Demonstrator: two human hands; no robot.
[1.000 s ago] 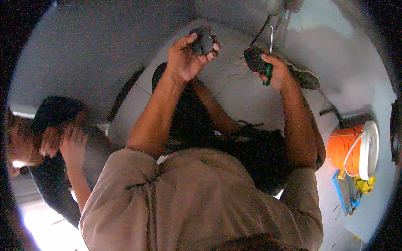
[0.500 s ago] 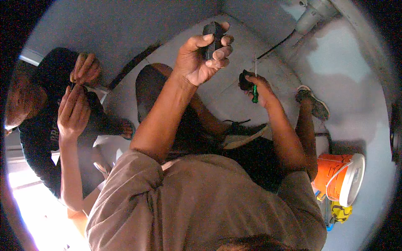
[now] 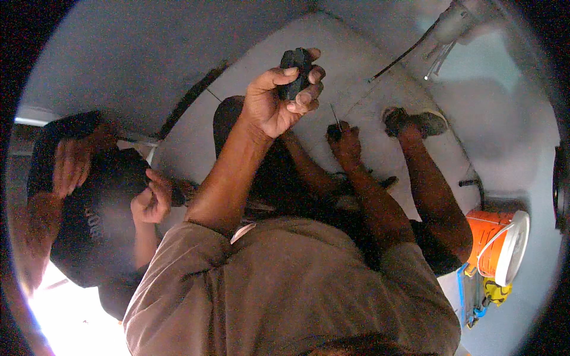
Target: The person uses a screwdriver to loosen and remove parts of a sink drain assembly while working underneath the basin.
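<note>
In my left hand (image 3: 274, 110), raised in front of me, is a small black blocky part (image 3: 295, 74) with a notched top. The thumb presses one side and the fingers wrap the other. Lower and to the right, my right hand (image 3: 349, 148) is closed around a screwdriver (image 3: 335, 115). Its thin shaft points up, while its handle is hidden by the hand. A second small black piece (image 3: 334, 132) sits in the same hand's fingers, its kind too dark to make out. The two hands are apart.
At the left a co-worker in a black shirt (image 3: 95, 219) sits close by. A black cable (image 3: 409, 50) hangs from a grey wall fitting (image 3: 460, 24) at upper right. An orange bucket with a white lid (image 3: 490, 240) lies to the right, beside yellow and blue items (image 3: 493, 292).
My left hand has lowered slightly with the black part. My right hand has moved down and left, tilting the screwdriver and hiding its green handle. The co-worker's hands have separated.
</note>
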